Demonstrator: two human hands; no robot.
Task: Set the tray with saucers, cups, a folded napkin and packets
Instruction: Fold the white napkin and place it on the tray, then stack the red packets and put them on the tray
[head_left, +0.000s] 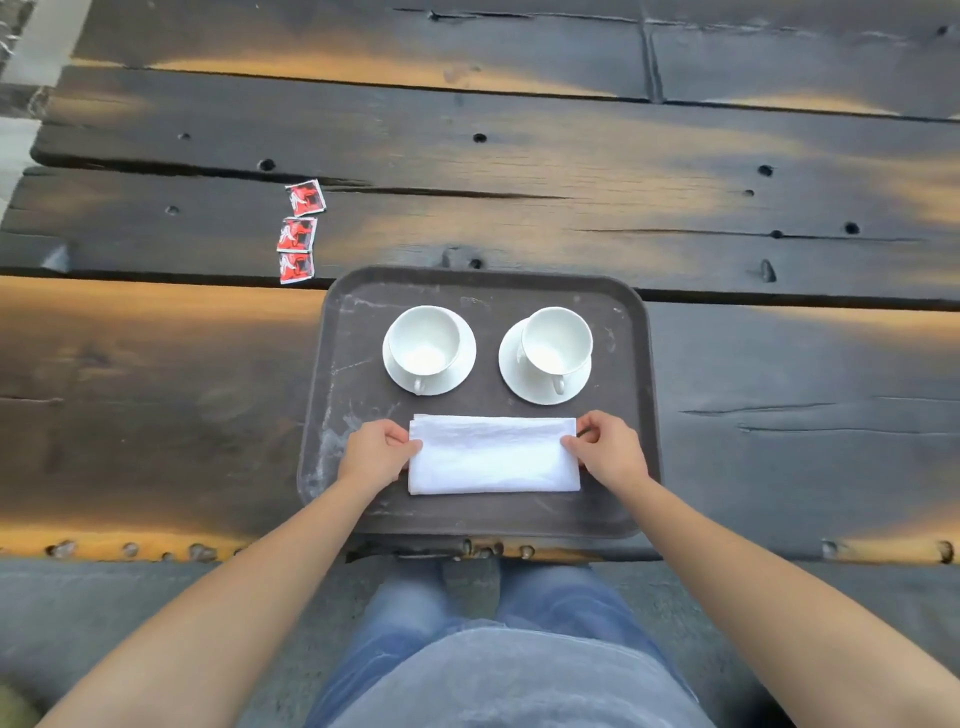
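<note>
So we've got a dark, scuffed tray (332, 364) sitting at the near edge of a weathered plank table (727, 182), with two white cups on saucers side by side at its far end, the left cup (424, 340) and the right cup (557, 340) both empty with handles toward us, and three red packets (297, 234) lined up on the wood off the tray's far-left corner, well clear of everything. The folded napkin (493, 457) lies flat on the near half of the tray, just in front of the saucers. Our left hand (374, 454) pinches its left end and our right hand (608, 449) pinches its right end, fingers curled in narrow on the cloth.
</note>
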